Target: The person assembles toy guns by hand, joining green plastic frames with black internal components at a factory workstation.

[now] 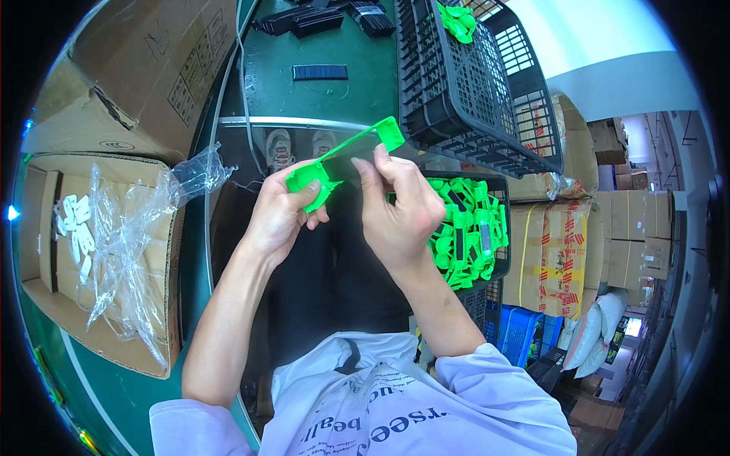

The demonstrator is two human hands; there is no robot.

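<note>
A bright green plastic piece [310,187], with a wide end and a thin strip running to a small block, is held up in front of my body. My left hand [275,209] is closed on its wide end, with the thumb pressed on top. My right hand [403,204] is raised beside the far block, its index fingertip at the block's lower edge. Thumb and index stand apart there, while the other fingers curl in and are partly hidden. Whether the index touches the block is hard to make out.
A crate of green pieces with dark inserts [470,235] is at my right. Beyond it, a black plastic crate [456,99] sits on the green table [334,102], near black strips [319,72]. On my left is an open carton [163,334] with clear film and white parts.
</note>
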